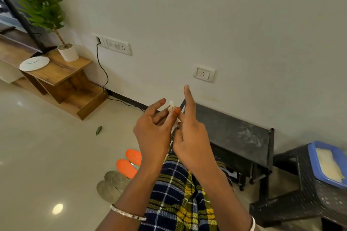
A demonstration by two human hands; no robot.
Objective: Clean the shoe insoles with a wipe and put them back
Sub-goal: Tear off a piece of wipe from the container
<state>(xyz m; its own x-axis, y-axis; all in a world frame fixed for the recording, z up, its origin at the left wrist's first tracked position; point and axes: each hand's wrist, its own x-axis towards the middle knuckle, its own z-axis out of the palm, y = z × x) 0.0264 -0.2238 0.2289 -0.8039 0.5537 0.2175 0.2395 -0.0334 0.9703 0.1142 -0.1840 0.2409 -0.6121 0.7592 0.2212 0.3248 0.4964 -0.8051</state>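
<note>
Grey shoes (110, 184) sat on the floor, two orange insoles (129, 163) just beside them. Above, the left hand (152, 133) pinched a small white wipe (171, 106) at its fingertips. The right hand (191, 137) met it, forefinger straight up — whether it gripped, I could not tell.

Both hands raised, touching. My left hand (154, 131) pinches a wipe (171, 106) at the fingertips; right hand (191, 137) index points up, other fingers curled.
</note>
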